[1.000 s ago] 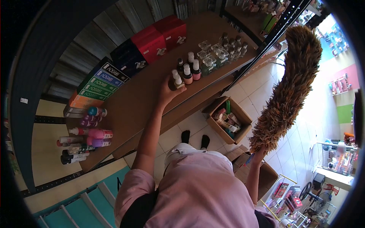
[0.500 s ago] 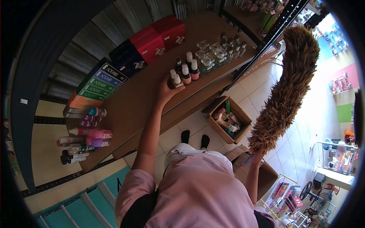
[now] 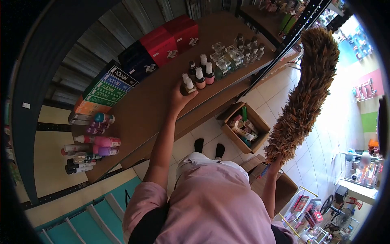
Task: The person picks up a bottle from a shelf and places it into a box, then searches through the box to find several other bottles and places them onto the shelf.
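Note:
My left hand (image 3: 180,99) is on the brown shelf (image 3: 140,112), its thumb and fingers closed round a small white-topped bottle (image 3: 189,86) at the near end of a cluster. Beside that stand an orange bottle (image 3: 200,81) and a pink bottle (image 3: 209,76), both with white caps. Clear square-capped bottles (image 3: 223,65) follow further along the shelf. Off to the right, my right hand (image 3: 275,163) grips the lower end of a long brown feather duster (image 3: 307,93), which points up and away. Its handle is mostly hidden.
Red boxes (image 3: 160,46) and a stack of BRISOV boxes (image 3: 107,91) line the shelf's back. Pink and purple bottles (image 3: 106,142) stand at its left end. On the tiled floor sits a cardboard box (image 3: 260,132) of assorted containers; a dark post (image 3: 298,30) rises at the shelf's right.
The view has shifted very slightly. Both hands, the bottles and the feather duster keep nearly the same places.

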### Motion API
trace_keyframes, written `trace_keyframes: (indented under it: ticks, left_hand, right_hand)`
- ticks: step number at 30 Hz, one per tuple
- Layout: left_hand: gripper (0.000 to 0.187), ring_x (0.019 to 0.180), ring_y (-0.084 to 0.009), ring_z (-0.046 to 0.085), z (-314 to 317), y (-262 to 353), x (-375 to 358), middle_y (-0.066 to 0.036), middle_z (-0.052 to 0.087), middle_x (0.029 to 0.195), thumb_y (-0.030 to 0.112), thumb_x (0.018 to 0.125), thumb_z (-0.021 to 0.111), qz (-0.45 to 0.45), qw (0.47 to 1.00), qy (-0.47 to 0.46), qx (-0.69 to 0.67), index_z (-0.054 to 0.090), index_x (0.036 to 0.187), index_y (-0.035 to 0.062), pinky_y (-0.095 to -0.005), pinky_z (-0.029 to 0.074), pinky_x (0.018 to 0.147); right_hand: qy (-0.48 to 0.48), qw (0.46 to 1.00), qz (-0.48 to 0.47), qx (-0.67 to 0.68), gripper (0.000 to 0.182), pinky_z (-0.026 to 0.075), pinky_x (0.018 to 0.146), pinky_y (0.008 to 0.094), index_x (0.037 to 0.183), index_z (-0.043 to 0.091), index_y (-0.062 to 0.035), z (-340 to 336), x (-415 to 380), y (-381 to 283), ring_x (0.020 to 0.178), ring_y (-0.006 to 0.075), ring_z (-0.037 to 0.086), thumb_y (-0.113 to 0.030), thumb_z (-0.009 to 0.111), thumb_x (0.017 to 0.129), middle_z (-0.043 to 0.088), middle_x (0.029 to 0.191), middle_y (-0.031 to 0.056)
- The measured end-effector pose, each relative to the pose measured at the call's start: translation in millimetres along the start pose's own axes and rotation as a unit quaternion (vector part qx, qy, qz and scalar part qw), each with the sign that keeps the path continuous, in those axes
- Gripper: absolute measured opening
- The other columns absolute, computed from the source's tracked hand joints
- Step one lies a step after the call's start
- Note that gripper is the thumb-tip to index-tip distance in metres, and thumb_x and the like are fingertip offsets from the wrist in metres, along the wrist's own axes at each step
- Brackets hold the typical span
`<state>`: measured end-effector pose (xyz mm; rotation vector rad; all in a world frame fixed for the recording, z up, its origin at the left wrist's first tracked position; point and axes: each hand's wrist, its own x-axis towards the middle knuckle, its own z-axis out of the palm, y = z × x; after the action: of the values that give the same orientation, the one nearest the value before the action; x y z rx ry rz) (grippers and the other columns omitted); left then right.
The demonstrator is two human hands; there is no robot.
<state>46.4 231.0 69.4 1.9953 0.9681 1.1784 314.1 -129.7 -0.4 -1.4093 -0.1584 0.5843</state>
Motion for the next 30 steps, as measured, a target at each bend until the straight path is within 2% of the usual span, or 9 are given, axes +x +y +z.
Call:
trace_keyframes:
  ticks: [4,6,11,18,21,23,26,29,30]
  left_hand:
    - [0.048,0.080,-0.0223,0.054,2,3,0,-0.012,0.054,0.085,0.015,0.055,0.071,0.010,1.000,0.020,-0.009,0.048,0.095,0.0006,-0.0311,0.043,0.070]
    - [0.045,0.079,-0.0223,0.054,3,4,-1,-0.012,0.054,0.085,0.015,0.055,0.071,-0.009,1.000,0.018,-0.012,0.049,0.092,0.0011,-0.0314,0.043,0.068]
    - [0.053,0.089,-0.0190,0.051,0,9,-3,-0.011,0.053,0.094,0.017,0.058,0.071,-0.038,0.999,0.003,0.007,0.047,0.102,-0.0015,-0.0300,0.039,0.078]
    - [0.058,0.090,-0.0182,0.051,-3,17,-3,-0.011,0.053,0.096,0.021,0.056,0.072,-0.056,0.998,-0.007,0.004,0.046,0.103,-0.0014,-0.0294,0.039,0.077]
    - [0.059,0.090,-0.0178,0.050,-2,17,-4,-0.010,0.053,0.096,0.021,0.056,0.073,-0.071,0.997,-0.004,-0.009,0.046,0.104,-0.0010,-0.0291,0.039,0.078]
    - [0.059,0.090,-0.0174,0.050,-1,14,-4,-0.010,0.053,0.096,0.021,0.056,0.073,-0.071,0.997,-0.006,-0.023,0.046,0.104,-0.0008,-0.0290,0.038,0.079]
    - [0.057,0.088,-0.0177,0.050,-3,4,-5,-0.009,0.053,0.094,0.020,0.055,0.073,-0.055,0.998,-0.006,-0.024,0.047,0.102,-0.0001,-0.0292,0.038,0.078]
    - [0.053,0.084,-0.0193,0.053,-2,-6,-7,-0.010,0.055,0.089,0.020,0.055,0.073,-0.047,0.999,0.001,0.010,0.049,0.099,0.0010,-0.0298,0.040,0.075]
    - [0.054,0.085,-0.0194,0.052,-3,-7,-7,-0.010,0.054,0.090,0.020,0.055,0.073,-0.052,0.999,-0.005,0.011,0.049,0.099,0.0010,-0.0298,0.040,0.075]
  right_hand:
    - [-0.001,0.999,0.031,0.008,0.025,0.039,0.075,0.0286,0.101,0.048,0.0032,8,-3,-3,0.088,0.0189,0.049,-0.007,0.044,0.078,0.051,0.097,0.0090]
    - [-0.014,0.981,-0.079,-0.177,0.026,0.038,0.078,0.0317,0.100,0.049,0.0025,-9,6,25,0.091,0.0238,0.049,-0.005,0.045,0.075,0.051,0.098,0.0124]
    - [-0.050,0.925,-0.245,-0.287,0.025,0.041,0.068,0.0248,0.100,0.047,0.0005,0,10,31,0.081,0.0120,0.051,-0.015,0.044,0.080,0.051,0.089,0.0035]
    - [-0.057,0.910,-0.251,-0.324,0.023,0.041,0.065,0.0242,0.098,0.047,-0.0004,-1,12,32,0.076,0.0114,0.051,-0.014,0.043,0.081,0.052,0.087,0.0029]
    - [-0.066,0.871,-0.312,-0.375,0.022,0.041,0.063,0.0239,0.096,0.048,-0.0013,-9,20,40,0.072,0.0111,0.051,-0.017,0.043,0.081,0.052,0.084,0.0029]
    - [-0.054,0.899,-0.281,-0.330,0.022,0.042,0.061,0.0238,0.095,0.048,-0.0018,-15,23,44,0.071,0.0109,0.051,-0.018,0.043,0.081,0.052,0.082,0.0029]
    - [-0.020,0.979,-0.104,-0.175,0.023,0.040,0.067,0.0268,0.096,0.049,-0.0015,-6,16,31,0.078,0.0165,0.050,-0.012,0.047,0.075,0.051,0.087,0.0070]
    - [-0.032,0.988,-0.009,-0.150,0.035,0.036,0.080,0.0314,0.100,0.050,0.0005,-17,19,27,0.093,0.0257,0.047,0.003,0.053,0.065,0.050,0.100,0.0138]
    - [-0.035,0.988,-0.009,-0.148,0.033,0.036,0.079,0.0303,0.100,0.050,0.0009,-15,18,25,0.092,0.0236,0.047,0.002,0.052,0.067,0.050,0.100,0.0124]
